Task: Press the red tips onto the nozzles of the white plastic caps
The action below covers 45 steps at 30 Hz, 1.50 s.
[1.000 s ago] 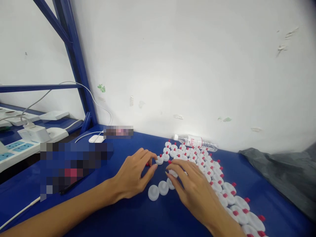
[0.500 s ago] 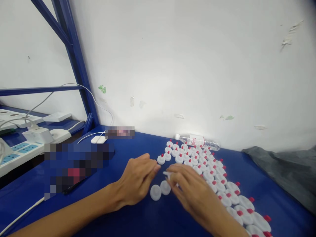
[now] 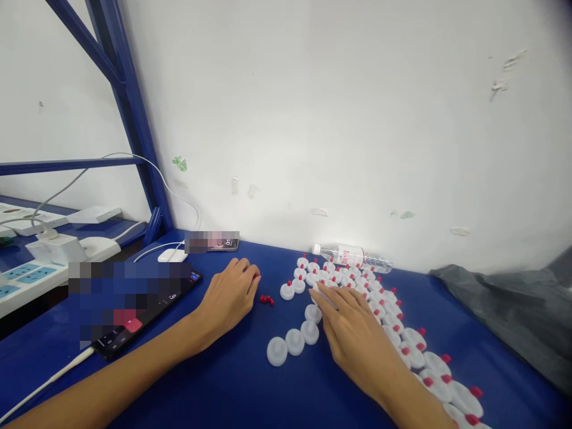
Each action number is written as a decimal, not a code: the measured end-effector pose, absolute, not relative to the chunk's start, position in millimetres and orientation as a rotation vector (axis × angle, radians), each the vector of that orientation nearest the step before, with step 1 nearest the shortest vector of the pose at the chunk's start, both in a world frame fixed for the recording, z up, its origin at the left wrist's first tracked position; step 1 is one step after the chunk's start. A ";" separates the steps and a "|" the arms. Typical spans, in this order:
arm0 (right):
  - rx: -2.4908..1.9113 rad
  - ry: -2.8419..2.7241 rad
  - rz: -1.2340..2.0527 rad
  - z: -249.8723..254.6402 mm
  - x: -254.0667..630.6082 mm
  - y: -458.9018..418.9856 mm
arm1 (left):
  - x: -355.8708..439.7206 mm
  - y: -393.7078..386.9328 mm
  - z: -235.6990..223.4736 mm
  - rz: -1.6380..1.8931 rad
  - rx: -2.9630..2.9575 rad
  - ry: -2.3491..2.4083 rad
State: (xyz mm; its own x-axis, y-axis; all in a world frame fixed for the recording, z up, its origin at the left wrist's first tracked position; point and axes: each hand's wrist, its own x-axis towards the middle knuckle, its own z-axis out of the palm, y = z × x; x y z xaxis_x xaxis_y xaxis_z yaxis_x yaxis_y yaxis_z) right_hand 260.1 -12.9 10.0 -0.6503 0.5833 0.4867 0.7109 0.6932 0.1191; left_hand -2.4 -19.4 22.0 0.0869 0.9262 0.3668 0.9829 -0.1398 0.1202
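Note:
My left hand (image 3: 227,298) rests on the blue table (image 3: 232,381) with its fingers curled; a speck of red shows at the fingertips. A few small red plugs (image 3: 267,300) lie loose just right of it. My right hand (image 3: 353,336) lies flat with fingers stretched out, its tips touching a white cap (image 3: 322,288) at the edge of the rows of white caps with red tips (image 3: 393,316). Several plain white caps (image 3: 295,341) lie in a curved line between my hands.
A clear water bottle (image 3: 353,256) lies against the white wall. A phone (image 3: 147,310) with a cable lies left of my left hand, with a white charger (image 3: 172,255) behind it. Grey cloth (image 3: 504,310) lies at the right. Power strips (image 3: 27,274) and a blue frame post (image 3: 138,143) stand at the left.
My left hand has drawn back to the left, uncovering the loose red plugs. My right hand has moved from the plain caps up to the edge of the rows.

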 end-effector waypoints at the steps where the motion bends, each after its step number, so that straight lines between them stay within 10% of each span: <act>1: -1.016 -2.521 -0.407 9.3 261.0 -12.7 | -2.7 -19.6 20.8 -0.493 -2.205 -1.953; 45: -1.116 -2.389 -0.483 -1.9 262.5 -4.7 | 17.9 -34.8 13.8 -0.791 -2.813 -1.196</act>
State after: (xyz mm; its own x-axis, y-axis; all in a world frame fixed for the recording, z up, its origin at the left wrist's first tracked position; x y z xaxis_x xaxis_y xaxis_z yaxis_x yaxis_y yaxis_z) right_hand 262.5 -4.7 -1.9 -0.5673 0.6234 0.5381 0.7835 0.6099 0.1193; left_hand 17.9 -34.8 13.8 0.5877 0.6787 0.4405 0.6708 -0.7131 0.2037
